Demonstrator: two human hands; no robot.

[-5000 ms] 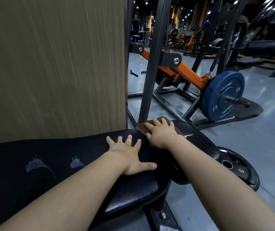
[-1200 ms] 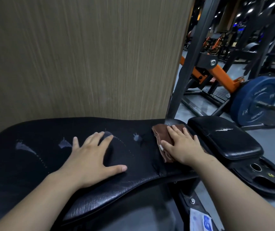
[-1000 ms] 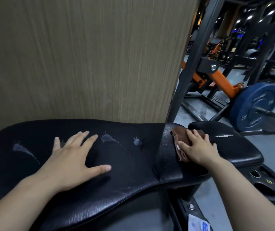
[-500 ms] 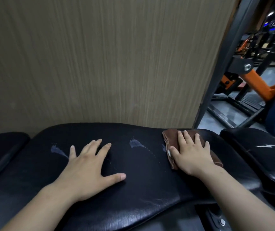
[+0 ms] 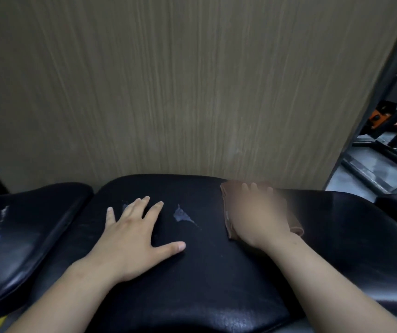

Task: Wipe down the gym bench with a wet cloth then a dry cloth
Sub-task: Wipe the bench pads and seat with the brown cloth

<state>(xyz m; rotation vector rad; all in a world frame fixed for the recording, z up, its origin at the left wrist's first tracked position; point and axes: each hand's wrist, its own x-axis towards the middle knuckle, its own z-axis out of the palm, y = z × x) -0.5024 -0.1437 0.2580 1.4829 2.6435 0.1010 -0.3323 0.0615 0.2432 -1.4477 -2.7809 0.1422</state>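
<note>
Two flat hands (image 5: 135,239) on the bench (image 5: 204,272) (right hand (image 5: 257,217) atop brown cloth (image 5: 226,207))

arms: bare, no sleeves | left grip (image 5: 130,239), right grip (image 5: 257,217) (blurred): ungloved

close head view down onto bench (image 5: 216,272)
</note>
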